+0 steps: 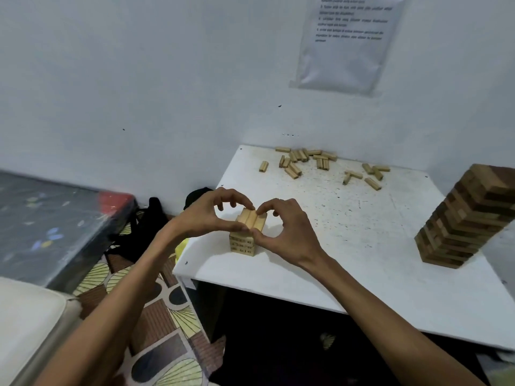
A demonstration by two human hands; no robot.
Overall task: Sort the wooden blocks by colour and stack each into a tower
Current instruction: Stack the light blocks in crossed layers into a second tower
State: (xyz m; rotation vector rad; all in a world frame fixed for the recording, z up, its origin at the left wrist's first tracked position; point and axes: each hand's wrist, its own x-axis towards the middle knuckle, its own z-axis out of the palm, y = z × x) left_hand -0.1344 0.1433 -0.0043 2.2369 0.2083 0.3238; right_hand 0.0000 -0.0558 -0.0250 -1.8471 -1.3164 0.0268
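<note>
Both grips pinch the top layer: left hand (pixel 211 215) and right hand (pixel 287 232) squeeze the pale blocks (pixel 252 220) from either side atop the short light tower (pixel 242 242), near the front-left corner of the counter (pixel 362 260). Best bet: nudge them flush with even pressure before fetching the loose blocks (pixel 306 160) at the far edge.

White table (pixel 362 274), its top flecked with dark marks, set against the wall (pixel 167 93). Near the front left edge stands a short tower (pixel 242 245) of pale blocks, three blocks wide at its top layer. At the right edge, well apart from it, stands a tall tower (pixel 468 215) of mixed brown and darker blocks, its upper layers twisted out of line. Loose pale blocks (pixel 306 160) lie scattered along the far edge in two clusters, with a single block (pixel 263 166) lying apart to their left.
</note>
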